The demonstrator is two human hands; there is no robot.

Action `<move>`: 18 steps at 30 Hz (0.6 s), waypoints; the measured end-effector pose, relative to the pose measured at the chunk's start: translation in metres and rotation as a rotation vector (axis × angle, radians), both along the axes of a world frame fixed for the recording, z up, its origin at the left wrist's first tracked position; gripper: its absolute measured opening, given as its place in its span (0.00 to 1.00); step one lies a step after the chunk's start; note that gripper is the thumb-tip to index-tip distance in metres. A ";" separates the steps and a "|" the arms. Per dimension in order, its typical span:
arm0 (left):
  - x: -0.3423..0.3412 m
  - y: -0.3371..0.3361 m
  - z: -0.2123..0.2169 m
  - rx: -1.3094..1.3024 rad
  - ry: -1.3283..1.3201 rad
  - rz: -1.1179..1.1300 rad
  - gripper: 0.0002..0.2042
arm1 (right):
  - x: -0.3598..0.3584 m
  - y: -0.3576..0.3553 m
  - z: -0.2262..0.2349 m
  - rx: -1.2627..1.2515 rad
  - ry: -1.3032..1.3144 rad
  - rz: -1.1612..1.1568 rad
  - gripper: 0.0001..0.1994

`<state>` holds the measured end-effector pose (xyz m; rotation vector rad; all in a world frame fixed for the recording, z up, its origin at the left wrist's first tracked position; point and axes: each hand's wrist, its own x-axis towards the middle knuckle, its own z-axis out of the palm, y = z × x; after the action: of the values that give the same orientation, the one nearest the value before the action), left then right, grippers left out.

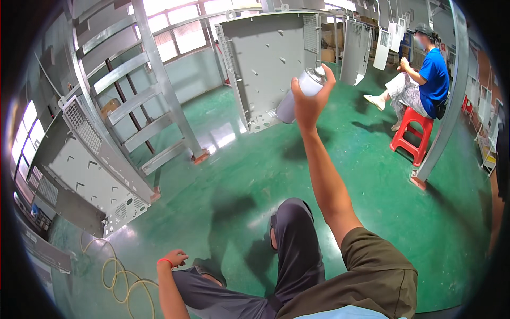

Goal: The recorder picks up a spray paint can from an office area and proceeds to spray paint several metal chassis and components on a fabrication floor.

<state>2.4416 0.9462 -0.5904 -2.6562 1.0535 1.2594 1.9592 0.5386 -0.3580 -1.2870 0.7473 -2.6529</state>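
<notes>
My right hand [309,106] is raised at arm's length and wrapped round a grey spray can [289,109]. The can leans with its top toward the upper right, and one finger reaches up beside the cap end. Beyond it hangs a large grey sheet-metal housing [265,64], with small pegs on its inner face and perforated sides. Whether the can touches the housing I cannot tell; they overlap in view. Low on the left, my left hand [174,259], with a red band at the wrist, hovers by my left knee, its fingers loosely curled and nothing seen in them.
Another grey housing [85,170] hangs at the left beside a metal ladder-like frame [133,85]. A yellow hose [119,274] coils on the green floor [239,165]. To the right, a person in a blue shirt [433,74] sits on a red stool [413,135] behind a metal post [449,106].
</notes>
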 end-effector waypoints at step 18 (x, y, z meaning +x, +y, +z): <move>-0.025 -0.041 -0.012 0.045 -0.018 -0.011 0.20 | 0.015 -0.002 -0.023 -0.050 0.045 0.805 0.41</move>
<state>2.4163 0.9050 -0.6027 -2.6199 1.0231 1.2398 1.9745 0.5362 -0.3814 -1.2949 0.1030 -1.9949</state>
